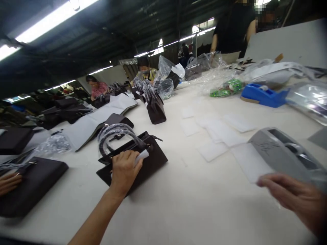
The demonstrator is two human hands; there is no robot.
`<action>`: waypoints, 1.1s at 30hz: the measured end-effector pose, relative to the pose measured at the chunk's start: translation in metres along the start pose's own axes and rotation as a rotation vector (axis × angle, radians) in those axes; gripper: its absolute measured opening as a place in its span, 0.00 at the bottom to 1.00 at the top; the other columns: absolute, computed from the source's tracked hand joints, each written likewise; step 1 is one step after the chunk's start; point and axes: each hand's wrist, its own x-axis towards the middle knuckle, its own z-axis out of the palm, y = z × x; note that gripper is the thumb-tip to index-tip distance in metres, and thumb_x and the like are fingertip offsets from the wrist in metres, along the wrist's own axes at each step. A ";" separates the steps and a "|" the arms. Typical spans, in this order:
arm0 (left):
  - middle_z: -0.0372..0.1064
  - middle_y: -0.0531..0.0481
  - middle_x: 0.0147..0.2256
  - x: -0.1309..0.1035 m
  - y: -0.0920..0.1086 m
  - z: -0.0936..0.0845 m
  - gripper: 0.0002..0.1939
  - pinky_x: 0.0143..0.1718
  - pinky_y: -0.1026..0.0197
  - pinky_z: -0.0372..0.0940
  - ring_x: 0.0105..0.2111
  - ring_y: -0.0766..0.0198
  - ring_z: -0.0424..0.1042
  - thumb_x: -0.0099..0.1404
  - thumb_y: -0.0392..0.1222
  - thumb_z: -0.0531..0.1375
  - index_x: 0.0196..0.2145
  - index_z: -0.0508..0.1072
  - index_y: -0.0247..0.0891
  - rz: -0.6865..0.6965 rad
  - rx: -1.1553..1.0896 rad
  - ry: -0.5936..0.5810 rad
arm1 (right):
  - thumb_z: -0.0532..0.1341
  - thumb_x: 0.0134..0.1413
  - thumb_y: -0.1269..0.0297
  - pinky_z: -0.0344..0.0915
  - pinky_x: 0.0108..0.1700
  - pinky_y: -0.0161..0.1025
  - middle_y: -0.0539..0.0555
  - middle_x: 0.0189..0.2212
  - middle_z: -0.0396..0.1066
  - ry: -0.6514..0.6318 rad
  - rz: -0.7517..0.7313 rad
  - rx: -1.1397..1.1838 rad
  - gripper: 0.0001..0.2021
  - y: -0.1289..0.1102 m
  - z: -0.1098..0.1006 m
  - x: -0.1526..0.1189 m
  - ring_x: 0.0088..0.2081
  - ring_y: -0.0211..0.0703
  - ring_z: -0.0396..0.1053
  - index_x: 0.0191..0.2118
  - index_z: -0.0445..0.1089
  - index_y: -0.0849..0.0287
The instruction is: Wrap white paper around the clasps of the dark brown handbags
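A dark brown handbag (155, 154) with plastic-wrapped handles (114, 127) lies tilted on the white table (176, 211). My left hand (125, 166) is closed on the bag's upper side, and a small folded white piece (141, 156) shows by its thumb and fingers. At the right, my right hand (293, 194) pinches the near corner of a thin white sheet (251, 163). That sheet partly overlaps a grey tape dispenser (270, 146). Several similar white sheets (212, 149) are scattered between the bag and the dispenser.
A co-worker's hand (10, 183) rests on another dark bag (43, 180) at the left. More bags (155, 110) stand farther back. A blue tape dispenser (264, 95), green packets (227, 88) and clear plastic (212, 73) lie at the back right. Several people work beyond.
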 end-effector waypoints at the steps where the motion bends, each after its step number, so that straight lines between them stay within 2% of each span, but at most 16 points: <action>1: 0.67 0.49 0.33 0.000 0.002 -0.001 0.07 0.37 0.56 0.53 0.35 0.58 0.65 0.60 0.43 0.54 0.34 0.68 0.39 0.000 -0.022 -0.005 | 0.59 0.43 0.46 0.52 0.21 0.40 0.52 0.20 0.64 -0.006 -0.045 0.030 0.11 -0.012 0.013 -0.001 0.20 0.40 0.58 0.25 0.68 0.46; 3: 0.67 0.49 0.33 0.000 0.004 -0.002 0.07 0.36 0.56 0.53 0.35 0.58 0.65 0.60 0.43 0.54 0.34 0.68 0.39 -0.003 -0.047 -0.016 | 0.60 0.45 0.49 0.55 0.23 0.37 0.50 0.21 0.64 -0.084 -0.177 0.141 0.11 -0.044 0.050 0.006 0.21 0.37 0.57 0.26 0.68 0.51; 7: 0.66 0.48 0.31 -0.001 0.001 -0.001 0.06 0.37 0.55 0.53 0.34 0.58 0.64 0.59 0.42 0.54 0.33 0.68 0.39 -0.020 -0.033 -0.020 | 0.60 0.47 0.57 0.57 0.27 0.32 0.48 0.22 0.65 -0.360 -0.422 0.438 0.10 -0.106 0.138 0.037 0.24 0.34 0.59 0.27 0.68 0.58; 9: 0.66 0.48 0.31 -0.001 -0.001 0.000 0.06 0.37 0.55 0.54 0.34 0.58 0.64 0.59 0.42 0.55 0.33 0.68 0.38 -0.020 -0.040 -0.005 | 0.60 0.48 0.59 0.58 0.30 0.32 0.48 0.23 0.66 -0.429 -0.496 0.523 0.09 -0.123 0.171 0.051 0.26 0.34 0.60 0.28 0.68 0.59; 11: 0.66 0.48 0.31 -0.001 -0.002 0.001 0.06 0.37 0.55 0.54 0.34 0.58 0.64 0.59 0.42 0.55 0.33 0.68 0.38 -0.017 -0.057 0.004 | 0.60 0.48 0.60 0.58 0.31 0.32 0.47 0.24 0.66 -0.462 -0.536 0.547 0.08 -0.129 0.192 0.061 0.27 0.35 0.61 0.28 0.68 0.60; 14: 0.66 0.48 0.30 -0.001 -0.002 0.001 0.06 0.37 0.55 0.54 0.33 0.58 0.63 0.59 0.41 0.55 0.33 0.68 0.38 -0.022 -0.074 0.006 | 0.60 0.48 0.59 0.58 0.31 0.33 0.47 0.23 0.65 -0.468 -0.554 0.530 0.09 -0.129 0.207 0.069 0.27 0.35 0.60 0.27 0.68 0.61; 19: 0.65 0.48 0.30 -0.002 -0.002 0.000 0.06 0.36 0.54 0.54 0.33 0.58 0.62 0.58 0.41 0.55 0.33 0.67 0.38 -0.031 -0.089 -0.017 | 0.59 0.48 0.59 0.57 0.29 0.32 0.47 0.21 0.63 -0.435 -0.554 0.492 0.10 -0.128 0.216 0.075 0.25 0.34 0.59 0.26 0.68 0.61; 30: 0.64 0.48 0.31 0.000 -0.003 -0.003 0.06 0.37 0.54 0.53 0.34 0.57 0.62 0.59 0.41 0.53 0.33 0.67 0.38 -0.013 -0.092 -0.078 | 0.60 0.45 0.60 0.52 0.23 0.31 0.45 0.16 0.58 -0.215 -0.417 0.486 0.11 -0.130 0.237 0.075 0.20 0.32 0.52 0.20 0.64 0.61; 33: 0.64 0.49 0.31 0.003 -0.005 -0.005 0.07 0.37 0.54 0.52 0.35 0.57 0.62 0.60 0.44 0.54 0.33 0.67 0.39 -0.022 -0.124 -0.085 | 0.60 0.44 0.60 0.51 0.22 0.31 0.45 0.15 0.57 -0.181 -0.415 0.475 0.11 -0.130 0.237 0.073 0.19 0.32 0.52 0.20 0.65 0.61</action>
